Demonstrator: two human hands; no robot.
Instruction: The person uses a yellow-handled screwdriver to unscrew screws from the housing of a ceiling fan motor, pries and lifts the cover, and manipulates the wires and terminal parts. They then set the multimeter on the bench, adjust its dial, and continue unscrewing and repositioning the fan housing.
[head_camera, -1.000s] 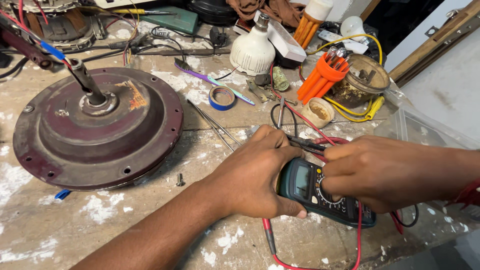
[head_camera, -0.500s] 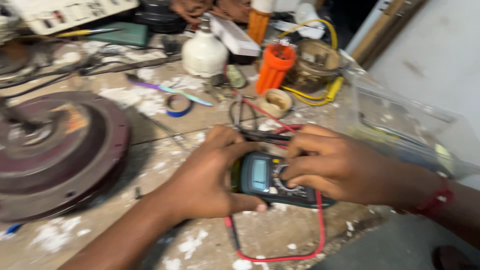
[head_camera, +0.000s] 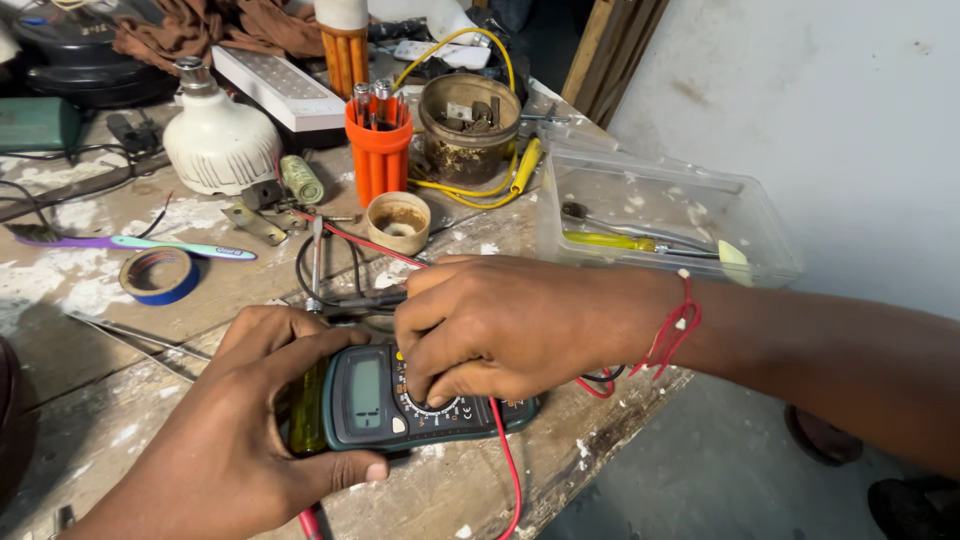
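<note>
Head view, lower centre of frame: multimeter (head_camera: 400, 400) lying flat near the bench (head_camera: 80, 350) edge, display facing up; left hand (head_camera: 250, 440) curled shut around its left end, thumb beneath; right hand (head_camera: 510, 325) arched over the dial, fingertips pinched together on the selector knob; red lead (head_camera: 508, 470) trailing off the lower edge. Handling, as a judgement: keep the body braced, turn the knob in small clicks, keep the display unobstructed. Upper centre: orange screwdriver holder (head_camera: 378, 150); left: blue tape roll (head_camera: 158, 275).
</note>
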